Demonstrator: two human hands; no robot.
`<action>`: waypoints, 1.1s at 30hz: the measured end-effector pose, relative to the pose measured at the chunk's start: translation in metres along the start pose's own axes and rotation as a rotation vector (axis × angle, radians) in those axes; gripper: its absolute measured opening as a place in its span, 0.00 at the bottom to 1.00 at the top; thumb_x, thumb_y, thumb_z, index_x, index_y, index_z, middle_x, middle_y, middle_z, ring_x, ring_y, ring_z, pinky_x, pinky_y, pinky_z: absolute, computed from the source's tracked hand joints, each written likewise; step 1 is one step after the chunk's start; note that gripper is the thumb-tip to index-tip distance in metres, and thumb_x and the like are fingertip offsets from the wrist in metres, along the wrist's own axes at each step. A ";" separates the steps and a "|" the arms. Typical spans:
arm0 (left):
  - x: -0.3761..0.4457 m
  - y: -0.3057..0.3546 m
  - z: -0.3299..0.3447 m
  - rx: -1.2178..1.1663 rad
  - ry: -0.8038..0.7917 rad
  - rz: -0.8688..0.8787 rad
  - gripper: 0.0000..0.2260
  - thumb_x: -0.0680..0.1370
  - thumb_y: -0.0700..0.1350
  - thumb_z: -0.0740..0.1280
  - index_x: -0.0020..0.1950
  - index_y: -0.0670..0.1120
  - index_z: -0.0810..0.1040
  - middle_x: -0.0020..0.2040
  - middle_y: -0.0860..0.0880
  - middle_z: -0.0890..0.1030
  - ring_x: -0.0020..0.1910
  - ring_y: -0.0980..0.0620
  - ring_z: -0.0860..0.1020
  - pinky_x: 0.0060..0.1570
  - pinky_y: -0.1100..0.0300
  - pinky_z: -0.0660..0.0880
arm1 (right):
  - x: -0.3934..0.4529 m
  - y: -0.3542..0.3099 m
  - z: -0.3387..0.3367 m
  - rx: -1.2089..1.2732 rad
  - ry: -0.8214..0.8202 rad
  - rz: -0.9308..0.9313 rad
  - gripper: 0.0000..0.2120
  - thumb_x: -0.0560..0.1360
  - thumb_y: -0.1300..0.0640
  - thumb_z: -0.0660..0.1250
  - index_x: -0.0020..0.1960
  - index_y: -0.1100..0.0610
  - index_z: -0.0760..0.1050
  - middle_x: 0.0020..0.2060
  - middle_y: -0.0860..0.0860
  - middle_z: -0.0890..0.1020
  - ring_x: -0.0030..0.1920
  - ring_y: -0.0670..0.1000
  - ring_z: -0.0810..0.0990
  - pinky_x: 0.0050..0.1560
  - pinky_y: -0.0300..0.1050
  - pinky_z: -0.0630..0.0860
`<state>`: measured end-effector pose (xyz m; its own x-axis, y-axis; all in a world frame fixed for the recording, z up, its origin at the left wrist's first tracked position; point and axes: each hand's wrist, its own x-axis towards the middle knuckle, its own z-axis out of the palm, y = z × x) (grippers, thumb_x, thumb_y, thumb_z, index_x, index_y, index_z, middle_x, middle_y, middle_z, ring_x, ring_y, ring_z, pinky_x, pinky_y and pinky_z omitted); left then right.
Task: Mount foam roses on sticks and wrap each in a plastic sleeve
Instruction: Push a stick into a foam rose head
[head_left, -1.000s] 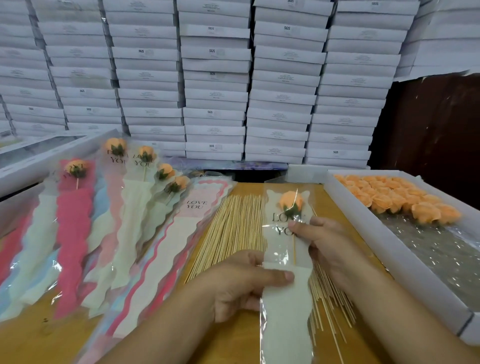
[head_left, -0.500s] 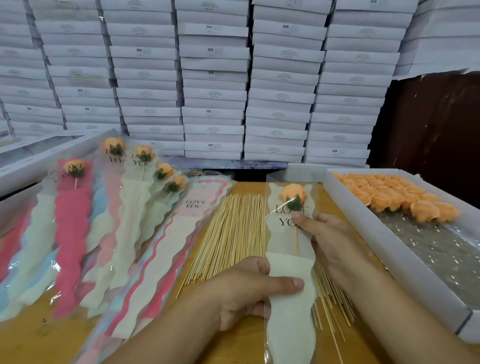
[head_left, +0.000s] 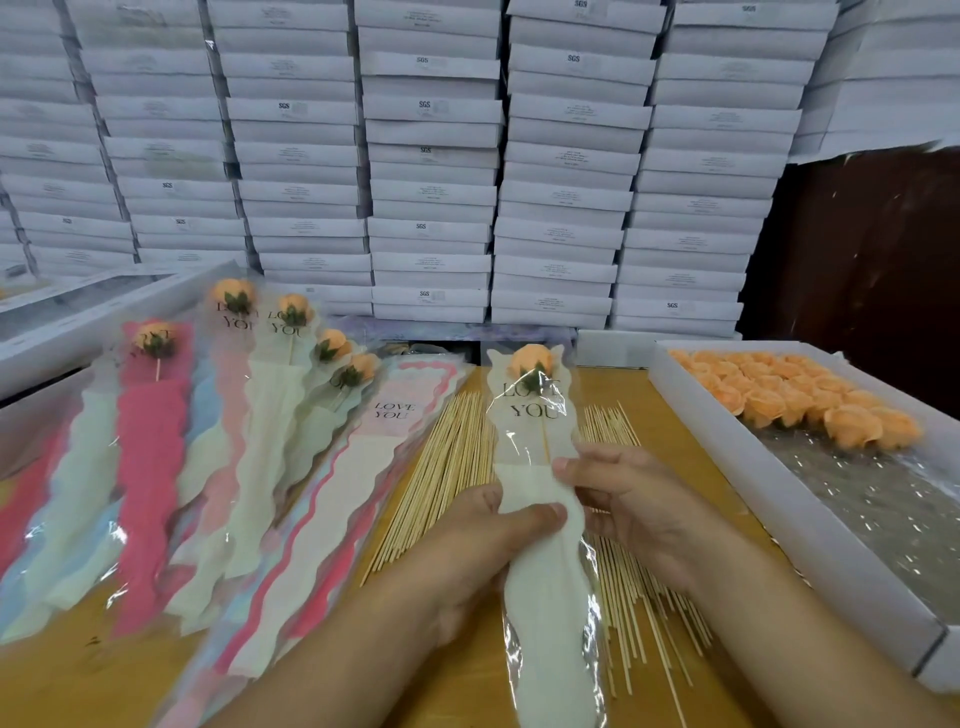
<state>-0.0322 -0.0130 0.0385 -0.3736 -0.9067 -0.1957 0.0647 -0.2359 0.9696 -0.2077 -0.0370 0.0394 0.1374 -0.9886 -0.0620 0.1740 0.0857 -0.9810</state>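
Note:
A plastic sleeve (head_left: 540, 561) with a cream lower part and "LOVE YOU" print lies lengthwise over the stick pile. Inside it an orange foam rose (head_left: 531, 360) sits at the top on a thin stick (head_left: 545, 441). My left hand (head_left: 483, 540) grips the sleeve's middle, thumb across the cream part. My right hand (head_left: 628, 499) pinches the sleeve's right edge at the same height. A pile of bare wooden sticks (head_left: 452, 467) lies under and beside the sleeve. Several wrapped roses (head_left: 291, 312) lie fanned out at the left.
An open white box (head_left: 810, 525) at the right holds several loose orange foam roses (head_left: 810, 400) at its far end. A stack of unused sleeves (head_left: 332, 499) lies left of the sticks. White cartons (head_left: 431, 156) are stacked high behind the wooden table (head_left: 462, 691).
The sleeve slid farther up over the rose, which now sits near its top. My right hand moved down from below the rose to the sleeve's middle edge.

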 end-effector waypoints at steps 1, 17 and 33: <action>0.000 0.000 0.001 0.016 -0.002 -0.001 0.07 0.78 0.44 0.72 0.55 0.45 0.82 0.48 0.44 0.87 0.47 0.46 0.86 0.56 0.47 0.81 | -0.001 0.000 0.001 -0.030 -0.029 0.000 0.09 0.73 0.62 0.73 0.52 0.59 0.85 0.49 0.57 0.87 0.44 0.51 0.86 0.38 0.41 0.81; -0.004 -0.002 0.004 0.023 -0.219 -0.074 0.03 0.75 0.37 0.74 0.47 0.41 0.82 0.41 0.42 0.83 0.35 0.49 0.81 0.37 0.56 0.81 | 0.003 -0.008 -0.009 0.104 0.275 -0.141 0.02 0.75 0.65 0.71 0.47 0.63 0.81 0.41 0.55 0.87 0.34 0.48 0.84 0.29 0.37 0.77; -0.001 0.000 0.003 0.061 -0.087 -0.124 0.07 0.75 0.38 0.75 0.52 0.42 0.83 0.41 0.44 0.84 0.36 0.49 0.82 0.43 0.53 0.80 | 0.001 -0.005 -0.006 -0.043 0.227 -0.083 0.06 0.75 0.65 0.70 0.50 0.61 0.84 0.44 0.55 0.88 0.41 0.51 0.86 0.38 0.41 0.81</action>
<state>-0.0344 -0.0108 0.0393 -0.4540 -0.8378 -0.3031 -0.0422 -0.3196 0.9466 -0.2147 -0.0391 0.0435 -0.0996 -0.9949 -0.0155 0.1333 0.0021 -0.9911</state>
